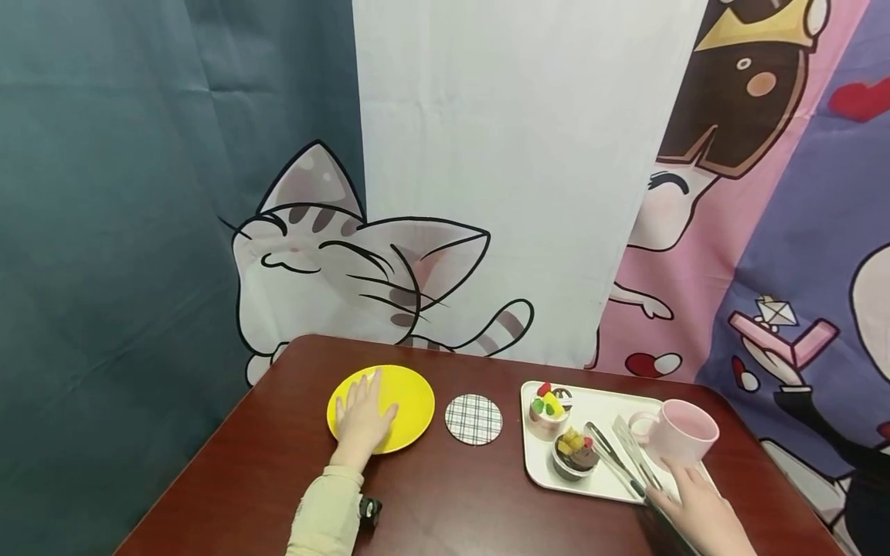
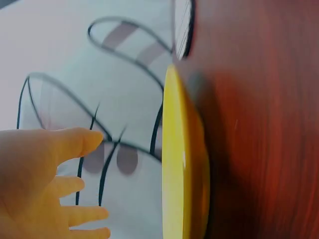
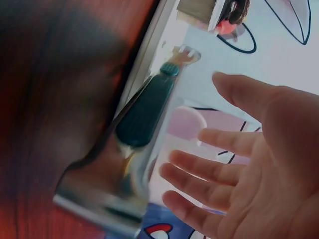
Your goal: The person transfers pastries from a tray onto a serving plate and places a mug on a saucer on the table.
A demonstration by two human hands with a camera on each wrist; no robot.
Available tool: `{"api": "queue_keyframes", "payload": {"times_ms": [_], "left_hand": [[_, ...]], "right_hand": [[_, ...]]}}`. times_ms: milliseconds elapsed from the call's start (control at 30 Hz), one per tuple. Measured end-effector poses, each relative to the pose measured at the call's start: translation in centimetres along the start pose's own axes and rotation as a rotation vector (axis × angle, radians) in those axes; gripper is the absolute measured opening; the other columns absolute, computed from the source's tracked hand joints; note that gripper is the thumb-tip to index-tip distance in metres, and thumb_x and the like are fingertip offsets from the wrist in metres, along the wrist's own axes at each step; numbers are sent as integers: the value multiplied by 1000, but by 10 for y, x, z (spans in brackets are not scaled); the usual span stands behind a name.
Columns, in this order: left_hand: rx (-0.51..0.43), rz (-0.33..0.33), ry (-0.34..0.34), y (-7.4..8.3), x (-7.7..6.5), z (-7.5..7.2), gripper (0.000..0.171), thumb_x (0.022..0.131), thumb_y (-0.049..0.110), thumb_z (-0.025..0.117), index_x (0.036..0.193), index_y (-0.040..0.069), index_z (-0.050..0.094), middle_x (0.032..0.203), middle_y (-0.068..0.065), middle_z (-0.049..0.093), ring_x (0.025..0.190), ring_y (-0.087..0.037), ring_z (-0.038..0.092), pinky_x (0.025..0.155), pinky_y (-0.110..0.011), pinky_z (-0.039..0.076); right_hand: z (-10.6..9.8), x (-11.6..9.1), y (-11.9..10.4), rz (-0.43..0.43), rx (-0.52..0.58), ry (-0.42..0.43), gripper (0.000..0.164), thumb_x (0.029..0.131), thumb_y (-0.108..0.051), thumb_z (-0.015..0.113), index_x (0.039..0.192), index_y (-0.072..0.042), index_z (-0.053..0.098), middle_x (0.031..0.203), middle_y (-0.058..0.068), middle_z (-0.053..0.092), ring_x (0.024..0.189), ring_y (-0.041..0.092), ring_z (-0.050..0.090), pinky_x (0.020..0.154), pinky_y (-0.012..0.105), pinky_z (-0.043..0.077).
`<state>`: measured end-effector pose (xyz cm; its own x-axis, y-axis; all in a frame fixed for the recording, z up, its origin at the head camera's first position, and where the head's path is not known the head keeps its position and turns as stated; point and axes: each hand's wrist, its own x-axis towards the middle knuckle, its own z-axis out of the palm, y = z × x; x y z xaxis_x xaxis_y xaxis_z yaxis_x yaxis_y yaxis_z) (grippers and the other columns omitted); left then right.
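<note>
Over the yellow plate, my left hand is held with its fingers spread. In the left wrist view the plate stands edge-on, and a gap separates it from the left hand. My right hand reaches over the front right of the white tray, fingers extended. Metal tongs with dark green grips lie slanted across the tray's front edge. In the right wrist view the right hand holds nothing, beside the tongs' green grip. A pink mug stands just beyond that hand.
Two cupcakes sit on the tray's left side: a fruit-topped cupcake and a chocolate cupcake. A round checked coaster lies between plate and tray. The dark red table ends at a printed curtain.
</note>
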<state>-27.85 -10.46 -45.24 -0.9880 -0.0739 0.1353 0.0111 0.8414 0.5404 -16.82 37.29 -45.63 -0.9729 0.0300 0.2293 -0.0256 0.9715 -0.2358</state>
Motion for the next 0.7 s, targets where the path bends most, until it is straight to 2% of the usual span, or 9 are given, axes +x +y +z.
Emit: {"api": "queue_keyframes", "payload": {"times_ms": [133,233,300,467,600,700], "left_hand": [[-54,-87,4,-21,1,-14,76,92,31,59,154,8,22,154,-28,23,142,-48,18,113,-66,12],[-95,-154,-16,-37,0,-24,78,92,30,58,154,4,17,151,-32,20,137,-52,17,108,-67,16],[-116,-191,-45,-45,-1,-29,79,93,29,57,153,2,13,148,-34,18,132,-54,18,104,-67,19],[-140,-237,-106,-56,-3,-34,79,92,27,57,152,-3,15,138,-39,22,121,-56,27,95,-65,29],[-122,-217,-128,-59,-4,-35,74,89,22,59,147,-8,24,128,-40,36,112,-54,42,92,-62,38],[-120,-190,-141,-61,-5,-34,70,85,15,60,142,-11,30,120,-37,46,101,-47,51,88,-58,43]], "right_hand": [[6,1,6,-3,23,-83,56,81,-36,72,120,3,59,108,31,61,100,46,62,78,60,49],[10,4,6,6,50,-149,54,81,-35,72,118,3,59,105,28,62,98,42,64,79,56,50],[12,4,6,15,73,-161,54,81,-32,73,118,4,56,104,27,62,98,41,64,78,55,51],[17,-1,6,-41,88,-71,36,76,-16,76,104,-4,58,95,15,61,90,32,64,73,47,51],[26,-6,7,-89,42,12,25,72,-10,78,91,-10,62,91,7,59,83,25,61,72,40,51],[32,-8,8,-108,41,70,25,70,-7,79,90,-9,64,92,6,61,81,22,61,71,37,51]]}}
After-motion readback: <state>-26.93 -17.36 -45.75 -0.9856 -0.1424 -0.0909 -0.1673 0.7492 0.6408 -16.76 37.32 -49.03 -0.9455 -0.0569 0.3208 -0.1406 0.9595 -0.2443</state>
